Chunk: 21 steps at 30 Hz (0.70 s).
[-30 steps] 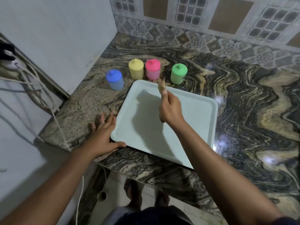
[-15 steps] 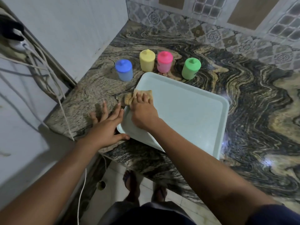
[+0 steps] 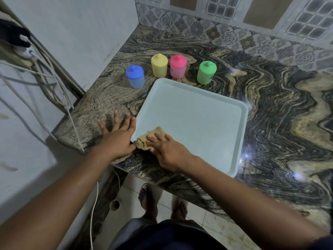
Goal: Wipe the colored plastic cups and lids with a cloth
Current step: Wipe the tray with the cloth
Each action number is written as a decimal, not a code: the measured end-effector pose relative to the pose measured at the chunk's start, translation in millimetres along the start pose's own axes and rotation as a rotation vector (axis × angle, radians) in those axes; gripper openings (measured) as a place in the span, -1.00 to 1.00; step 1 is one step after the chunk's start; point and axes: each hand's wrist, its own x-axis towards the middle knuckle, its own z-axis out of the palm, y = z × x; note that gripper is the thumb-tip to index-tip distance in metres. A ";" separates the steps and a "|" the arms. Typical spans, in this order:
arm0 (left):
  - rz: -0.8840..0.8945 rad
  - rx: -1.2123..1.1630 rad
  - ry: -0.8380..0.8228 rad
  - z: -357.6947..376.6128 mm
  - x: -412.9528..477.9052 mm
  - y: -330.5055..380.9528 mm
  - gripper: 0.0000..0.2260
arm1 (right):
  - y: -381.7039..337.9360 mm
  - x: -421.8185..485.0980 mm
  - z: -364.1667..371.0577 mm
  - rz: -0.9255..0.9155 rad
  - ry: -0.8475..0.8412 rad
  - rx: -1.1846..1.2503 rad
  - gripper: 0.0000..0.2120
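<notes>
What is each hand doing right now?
Left hand: open, flat on the counter beside the tray.
Right hand: open, pressing the cloth onto the tray.

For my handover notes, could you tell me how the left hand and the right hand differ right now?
The left hand lies on the counter beside the tray, fingers spread; the right hand is over the tray's near corner. The left hand holds nothing; the right hand presses the cloth down. Both lie flat, palms down.
</notes>
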 end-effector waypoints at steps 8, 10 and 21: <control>-0.052 -0.001 -0.052 -4.3 -0.2 4.7 -0.06 | 46.5 -98.9 10.2 0.175 0.089 -0.023 -0.51; -0.058 0.003 -0.062 -3.6 -0.4 6.1 -0.06 | 57.6 -124.4 10.9 0.213 0.115 -0.023 -0.43; -0.084 0.007 -0.091 -7.3 -6.4 11.0 -0.07 | 79.9 -189.5 10.7 0.375 0.171 -0.126 -0.42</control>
